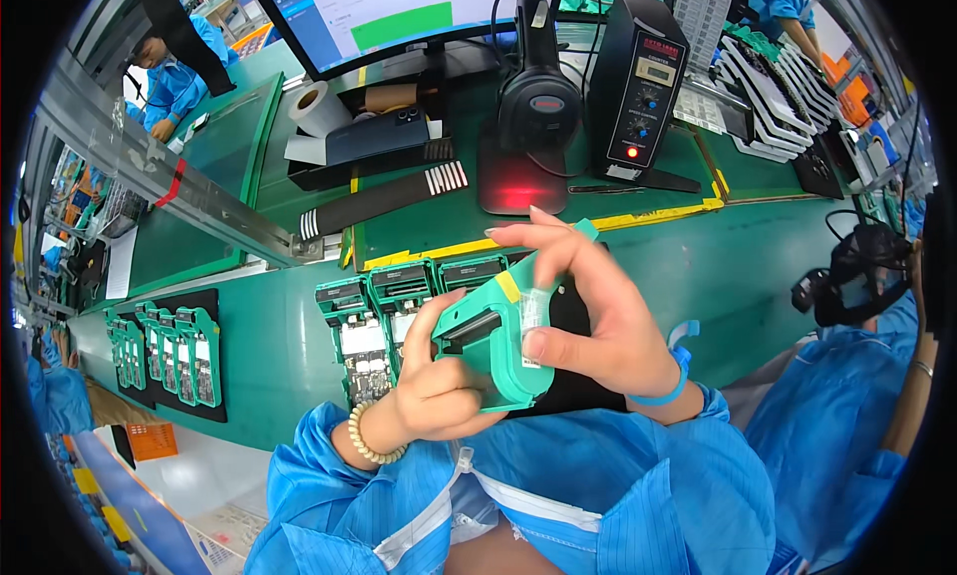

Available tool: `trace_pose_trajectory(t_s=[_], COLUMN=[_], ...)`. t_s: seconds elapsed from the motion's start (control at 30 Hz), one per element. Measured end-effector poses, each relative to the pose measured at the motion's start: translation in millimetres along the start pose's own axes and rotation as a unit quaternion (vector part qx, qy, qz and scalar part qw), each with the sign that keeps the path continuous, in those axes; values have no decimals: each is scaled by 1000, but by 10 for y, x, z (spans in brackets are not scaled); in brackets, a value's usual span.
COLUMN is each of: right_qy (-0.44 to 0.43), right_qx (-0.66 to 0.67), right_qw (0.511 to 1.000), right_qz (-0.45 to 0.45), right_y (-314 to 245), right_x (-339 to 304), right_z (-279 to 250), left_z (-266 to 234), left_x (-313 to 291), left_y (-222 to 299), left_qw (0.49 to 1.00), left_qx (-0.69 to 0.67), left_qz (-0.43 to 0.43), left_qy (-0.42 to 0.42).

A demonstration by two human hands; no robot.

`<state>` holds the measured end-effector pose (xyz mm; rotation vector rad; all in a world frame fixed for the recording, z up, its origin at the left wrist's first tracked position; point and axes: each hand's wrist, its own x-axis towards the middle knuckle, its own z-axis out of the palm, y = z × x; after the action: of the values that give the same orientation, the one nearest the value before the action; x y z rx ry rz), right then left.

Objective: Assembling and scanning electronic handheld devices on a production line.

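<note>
Gripping a green case (510,328) between them, the two hands hold it up over the near edge of the table (688,261), squarely in front of the chest. Its long axis appears to slant from one o'clock down to seven, tilted, though the right hand hides part of the upper end.

The left hand (431,396) has the case from its eight o'clock side: forefinger reaching up along the edge, other fingers curled in; its thumb is hard to make out. The right hand (618,331) is half open around the three o'clock side, thumb pressing a clear label (533,311), forefinger arched over toward twelve. Both hands touch the case, but the right is the nearer one to the label. Yellow tape (509,285) sits just beside that label, toward eleven.

From the case, a row of similar cases (342,292) lies near, at nine to eleven o'clock; the scanner (541,107) stands apart, between twelve and one.
</note>
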<state>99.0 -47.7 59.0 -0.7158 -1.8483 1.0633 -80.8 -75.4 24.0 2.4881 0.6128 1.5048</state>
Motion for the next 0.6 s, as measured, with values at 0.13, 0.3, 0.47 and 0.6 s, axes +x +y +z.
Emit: trace_pose_trajectory(t_s=[0.13, 0.3, 0.47, 0.6], right_qy=[22, 21, 291, 390], right_qx=[11, -375, -108, -34], right_qw=[999, 926, 900, 877], right_qz=[22, -34, 307, 277], right_y=[-137, 109, 529, 930], right_x=[-25, -328, -921, -1251], right_z=[4, 38, -41, -163], left_z=[-88, -154, -649, -826], left_x=[-103, -128, -809, -1465], left_y=[1, -81, -344, -240], left_qw=[998, 895, 836, 685], left_qx=[-51, -346, -76, -145], left_qz=[-36, -269, -488, -660], left_qy=[-2, 83, 240, 272])
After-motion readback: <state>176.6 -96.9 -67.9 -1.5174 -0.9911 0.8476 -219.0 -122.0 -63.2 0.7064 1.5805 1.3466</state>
